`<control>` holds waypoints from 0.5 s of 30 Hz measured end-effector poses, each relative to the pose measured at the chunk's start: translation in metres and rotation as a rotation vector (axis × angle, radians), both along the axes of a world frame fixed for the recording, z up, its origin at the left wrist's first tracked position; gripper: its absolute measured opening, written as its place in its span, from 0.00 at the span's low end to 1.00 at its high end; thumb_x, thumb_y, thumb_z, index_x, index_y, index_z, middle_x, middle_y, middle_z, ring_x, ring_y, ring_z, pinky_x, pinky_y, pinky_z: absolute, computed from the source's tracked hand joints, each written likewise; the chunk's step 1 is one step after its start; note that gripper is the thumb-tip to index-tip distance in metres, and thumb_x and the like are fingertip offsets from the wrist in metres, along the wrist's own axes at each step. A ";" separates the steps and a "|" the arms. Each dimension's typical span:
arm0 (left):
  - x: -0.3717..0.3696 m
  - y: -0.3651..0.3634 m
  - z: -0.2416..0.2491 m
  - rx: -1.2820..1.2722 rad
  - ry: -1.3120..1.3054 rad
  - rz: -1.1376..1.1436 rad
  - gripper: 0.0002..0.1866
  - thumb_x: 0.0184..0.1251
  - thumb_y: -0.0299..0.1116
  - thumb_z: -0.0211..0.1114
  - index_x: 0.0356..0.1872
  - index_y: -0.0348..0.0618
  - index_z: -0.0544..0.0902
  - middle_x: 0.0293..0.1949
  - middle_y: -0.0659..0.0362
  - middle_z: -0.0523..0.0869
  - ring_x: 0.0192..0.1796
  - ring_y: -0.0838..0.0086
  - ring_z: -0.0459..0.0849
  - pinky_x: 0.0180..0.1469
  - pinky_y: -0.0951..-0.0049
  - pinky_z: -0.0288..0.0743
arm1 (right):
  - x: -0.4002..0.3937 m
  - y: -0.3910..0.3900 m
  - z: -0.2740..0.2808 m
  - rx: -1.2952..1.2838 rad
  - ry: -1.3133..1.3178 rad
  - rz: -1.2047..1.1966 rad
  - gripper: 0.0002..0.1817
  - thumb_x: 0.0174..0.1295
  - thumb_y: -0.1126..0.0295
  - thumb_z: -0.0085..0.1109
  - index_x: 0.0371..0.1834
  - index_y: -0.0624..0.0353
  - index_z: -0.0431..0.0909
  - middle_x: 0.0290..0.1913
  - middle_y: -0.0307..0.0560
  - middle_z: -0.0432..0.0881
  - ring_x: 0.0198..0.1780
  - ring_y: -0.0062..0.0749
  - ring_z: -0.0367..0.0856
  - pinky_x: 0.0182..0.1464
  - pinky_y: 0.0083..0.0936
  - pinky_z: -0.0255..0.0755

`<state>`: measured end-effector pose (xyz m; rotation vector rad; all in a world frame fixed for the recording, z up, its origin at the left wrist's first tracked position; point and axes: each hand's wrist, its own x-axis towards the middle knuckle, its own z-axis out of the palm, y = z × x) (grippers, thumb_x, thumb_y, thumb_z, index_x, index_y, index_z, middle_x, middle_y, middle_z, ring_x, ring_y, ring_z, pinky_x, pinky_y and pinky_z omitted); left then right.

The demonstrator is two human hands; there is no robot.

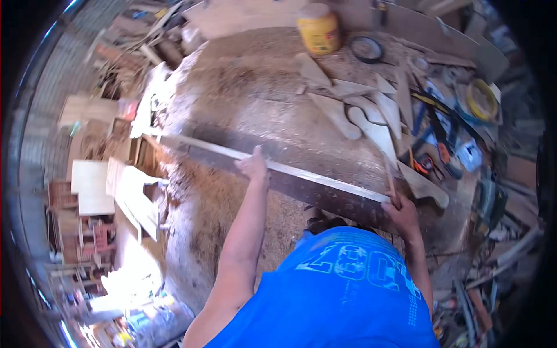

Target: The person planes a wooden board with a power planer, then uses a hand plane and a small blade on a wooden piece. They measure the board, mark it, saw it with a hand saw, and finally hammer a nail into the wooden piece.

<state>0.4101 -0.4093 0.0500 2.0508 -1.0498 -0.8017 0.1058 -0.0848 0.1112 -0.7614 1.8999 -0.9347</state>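
A long, thin, pale wooden strip [319, 178] runs slantwise along the edge of the dusty workbench [255, 104]. Around the strip's middle, my left hand [253, 165] is closed, its thumb pointing up over the wood. My right hand [401, 214] is at the strip's right end, fingers closed on a thin reddish-brown stick, perhaps a pencil [390, 177], which stands up from the grip. Whether the right fingers also pinch the strip is too blurred to tell.
Cut curved wood pieces [374, 130] lie beyond the strip. Farther back stand a yellow tub [318, 29] and a dark tape roll [366, 49]. Hand tools [439, 136], a yellow tape roll [481, 100] and a power tool [492, 200] are at the right.
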 end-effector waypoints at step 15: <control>0.066 -0.092 -0.093 0.073 -0.270 -0.276 0.23 0.58 0.34 0.57 0.45 0.19 0.75 0.42 0.42 0.85 0.52 0.55 0.83 0.62 0.59 0.66 | 0.040 -0.052 0.000 -0.206 0.298 0.188 0.18 0.61 0.67 0.64 0.53 0.60 0.81 0.43 0.59 0.85 0.46 0.50 0.86 0.48 0.37 0.76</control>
